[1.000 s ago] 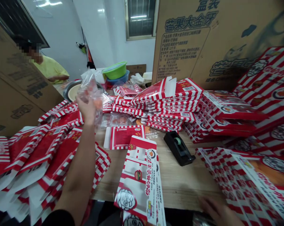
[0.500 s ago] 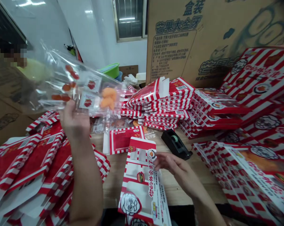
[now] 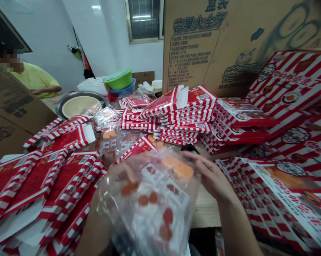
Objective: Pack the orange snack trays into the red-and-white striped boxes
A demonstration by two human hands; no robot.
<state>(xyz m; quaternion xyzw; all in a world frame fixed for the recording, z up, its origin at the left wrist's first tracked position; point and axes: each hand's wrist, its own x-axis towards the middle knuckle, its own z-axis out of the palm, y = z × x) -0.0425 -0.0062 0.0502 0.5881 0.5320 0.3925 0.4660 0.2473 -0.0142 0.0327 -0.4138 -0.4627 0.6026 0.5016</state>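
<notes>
Left hand: I have the left hand (image 3: pixel 120 172) low behind the film, blurred through the plastic, so I cannot tell how far its fingers are open or how they grip.
Right hand: The right hand (image 3: pixel 211 176) sits at the upper right of the bag, its fingers (image 3: pixel 196 158) slightly curled and pressed onto the film, holding that edge; the thumb is out of my sight.
Bag: The clear plastic bag of orange pieces (image 3: pixel 150 199) is up in the air between my 2 hands, close to the camera, over the table. Through it I see white sachets, round red-orange pieces and flat orange pieces.
Table: A light wooden table (image 3: pixel 205 209) lies beneath.
Beside the bag: Small clear plastic packets (image 3: pixel 108 140) lie just to its left.
Tape: A black tape dispenser (image 3: pixel 189 146) shows just past the right fingers, mostly hidden.
Cartons: Flat red-and-white striped cardboard cartons (image 3: pixel 61 181) fan out on the left, with tall stacks of the same cartons (image 3: pixel 179 113) straight ahead.
Far side: I can make out a round steel tray (image 3: pixel 59 106), a green plastic basin (image 3: pixel 118 80) nested on a blue one, and a large brown cardboard box (image 3: pixel 216 46). A co-worker in a yellow shirt (image 3: pixel 34 80) stands at far left.
</notes>
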